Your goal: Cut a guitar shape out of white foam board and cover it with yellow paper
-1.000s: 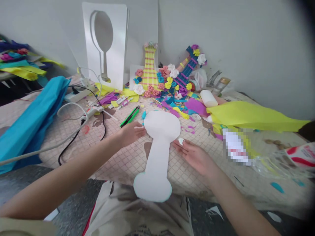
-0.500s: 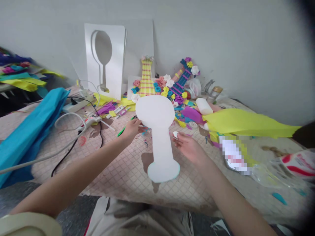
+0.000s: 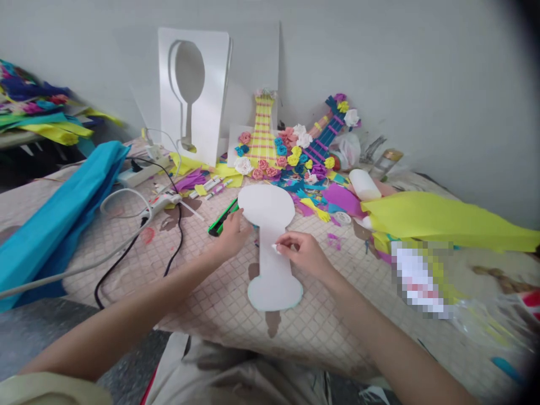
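Note:
A flat white board cutout (image 3: 266, 205), with a rounded head, straight neck and flared foot, lies in front of me, low over or on the table. Faint blue-green lines edge its foot. My left hand (image 3: 233, 235) grips the cutout's left edge just under the head; some of its fingers are hidden beneath. Between thumb and fingers, my right hand (image 3: 298, 250) pinches a small white piece (image 3: 276, 248) over the neck. I cannot make out what this piece is. Beside my left hand lies a green and black utility knife (image 3: 223, 218).
Behind stand decorated yellow (image 3: 264, 132) and blue (image 3: 327, 135) paper pieces with paper flowers, and a white board (image 3: 215, 95) with a cut-out opening. Cables and a power strip (image 3: 162, 203) lie left, near blue paper (image 3: 63, 214). Yellow paper (image 3: 447, 219) lies right.
The cutout has come down toward the table. My right hand has moved left with the small white piece, from beside the neck to over it. The view has shifted slightly.

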### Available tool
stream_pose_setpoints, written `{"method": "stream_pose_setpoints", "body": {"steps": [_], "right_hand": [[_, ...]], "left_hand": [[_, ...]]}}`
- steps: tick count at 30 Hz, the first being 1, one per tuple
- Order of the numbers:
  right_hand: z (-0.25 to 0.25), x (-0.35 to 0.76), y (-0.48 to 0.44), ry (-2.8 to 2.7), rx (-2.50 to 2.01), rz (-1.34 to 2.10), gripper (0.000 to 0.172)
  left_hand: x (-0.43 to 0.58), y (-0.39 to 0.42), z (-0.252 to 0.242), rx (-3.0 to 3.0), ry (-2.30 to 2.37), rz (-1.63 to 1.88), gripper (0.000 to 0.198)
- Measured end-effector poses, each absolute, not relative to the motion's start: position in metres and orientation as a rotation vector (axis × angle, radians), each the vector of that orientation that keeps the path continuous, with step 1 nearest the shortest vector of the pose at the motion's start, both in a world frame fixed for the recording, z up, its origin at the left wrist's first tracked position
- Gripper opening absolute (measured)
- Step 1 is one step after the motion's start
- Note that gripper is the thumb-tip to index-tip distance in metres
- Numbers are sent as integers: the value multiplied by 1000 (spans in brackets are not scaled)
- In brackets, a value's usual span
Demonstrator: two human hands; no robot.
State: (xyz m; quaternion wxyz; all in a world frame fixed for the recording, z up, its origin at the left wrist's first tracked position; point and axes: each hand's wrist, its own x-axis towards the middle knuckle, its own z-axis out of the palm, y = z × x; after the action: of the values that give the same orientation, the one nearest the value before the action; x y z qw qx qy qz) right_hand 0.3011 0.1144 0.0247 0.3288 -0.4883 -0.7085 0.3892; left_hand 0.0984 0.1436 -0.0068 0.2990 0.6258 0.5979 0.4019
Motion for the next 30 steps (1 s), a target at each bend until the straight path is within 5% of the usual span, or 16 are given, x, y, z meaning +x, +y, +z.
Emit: {"method": "stream_pose_setpoints", "body": {"steps": [10, 16, 24, 30], "right_hand": [[11, 291, 114, -2016, -1223, 855, 15], [16, 292, 112, -1920, -1220, 1204, 6], [29, 295, 107, -1667, -1135, 1509, 20], [30, 293, 105, -1595, -1143, 1401, 17]], "left_hand": [[96, 122, 3, 2131, 1440, 968, 29], [96, 126, 6, 2240, 1295, 995, 27], [100, 101, 39, 1914, 1090, 826, 23], [107, 91, 43, 1661, 1066, 847, 16]]}}
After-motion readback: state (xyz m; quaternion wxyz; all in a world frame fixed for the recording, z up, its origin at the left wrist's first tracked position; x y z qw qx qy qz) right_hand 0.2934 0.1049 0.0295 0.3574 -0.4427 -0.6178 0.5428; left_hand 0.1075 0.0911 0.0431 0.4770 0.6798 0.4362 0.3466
